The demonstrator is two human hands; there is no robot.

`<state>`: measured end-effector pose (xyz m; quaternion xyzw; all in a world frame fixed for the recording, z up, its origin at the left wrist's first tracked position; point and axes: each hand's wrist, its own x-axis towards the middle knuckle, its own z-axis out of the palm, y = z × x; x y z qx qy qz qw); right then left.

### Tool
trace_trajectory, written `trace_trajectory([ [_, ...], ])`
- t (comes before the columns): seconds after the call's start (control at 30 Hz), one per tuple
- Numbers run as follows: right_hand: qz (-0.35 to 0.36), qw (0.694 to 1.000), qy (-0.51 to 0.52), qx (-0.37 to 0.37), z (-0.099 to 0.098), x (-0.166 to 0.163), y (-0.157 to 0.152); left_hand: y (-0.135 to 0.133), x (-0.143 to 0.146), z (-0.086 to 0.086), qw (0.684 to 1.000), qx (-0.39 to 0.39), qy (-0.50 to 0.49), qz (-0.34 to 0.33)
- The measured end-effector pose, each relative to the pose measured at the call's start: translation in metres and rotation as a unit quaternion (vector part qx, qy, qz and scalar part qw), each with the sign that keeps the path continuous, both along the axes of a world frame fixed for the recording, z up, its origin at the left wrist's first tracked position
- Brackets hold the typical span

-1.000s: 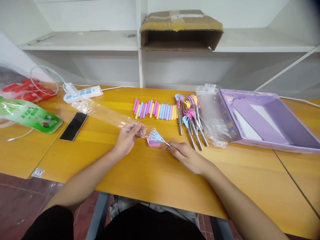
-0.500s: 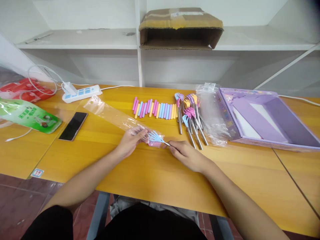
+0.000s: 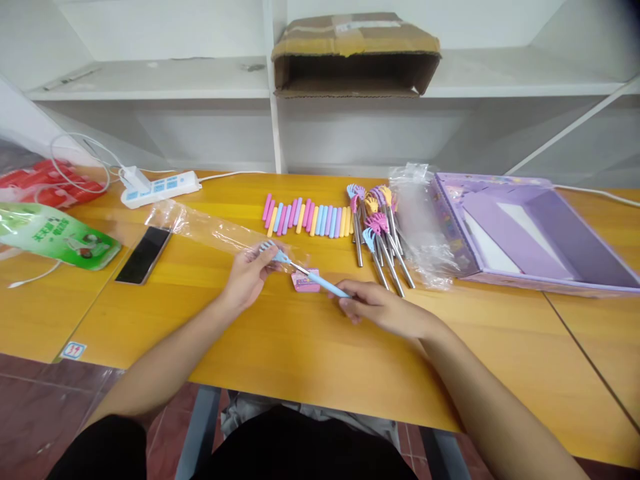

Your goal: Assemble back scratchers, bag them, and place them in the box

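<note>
Worktop (image 3: 280, 360), rel. to scratcher pile (image 3: 383, 237)
Stick row (image 3: 316, 219) just L; phone (image 3: 143, 255) & pwr strip (image 3: 165, 189) far L; held scratcher (image 3: 326, 284) front-L; bags (image 3: 423, 230) just R, then tray (image 3: 595, 230); box (image 3: 350, 50) behind, on shelf (image 3: 500, 75).

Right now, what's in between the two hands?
In the head view, a blue scratcher spans from the left hand, which holds a clear bag, to the right hand; a small pink item lies on the table.

The black top (image 3: 300, 447) is of one plain colour in its visible part. The left sleeve (image 3: 100, 450) is also black, short and rather loose, with a curved edge. Both forearms (image 3: 167, 360) are slender and uncovered, and the hands (image 3: 377, 308) are bare.
</note>
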<state>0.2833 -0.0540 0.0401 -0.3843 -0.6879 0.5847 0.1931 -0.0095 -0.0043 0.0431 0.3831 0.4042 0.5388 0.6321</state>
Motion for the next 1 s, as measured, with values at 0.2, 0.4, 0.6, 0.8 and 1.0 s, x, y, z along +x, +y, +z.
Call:
trace_trajectory([
  [0.2,0.023,0.994,0.063,-0.083,0.008,0.004,0.002,0.0,0.002,0.0,0.998,-0.043,-0.039,-0.002],
  [0.4,-0.061,0.995,0.056,-0.054,-0.006,-0.016,-0.003,-0.035,0.022,-0.015,0.98,-0.045,-0.008,-0.195],
  [0.6,-0.145,0.982,-0.011,0.122,-0.015,-0.037,-0.012,-0.046,0.028,-0.026,0.961,-0.045,0.036,-0.271],
  [0.8,-0.052,0.982,0.095,0.157,-0.031,-0.028,-0.009,-0.037,0.022,-0.014,0.97,-0.076,0.002,-0.232],
  [1.0,-0.041,0.92,0.037,0.388,-0.027,-0.025,-0.012,-0.035,0.02,-0.011,0.968,-0.117,-0.016,-0.22],
])
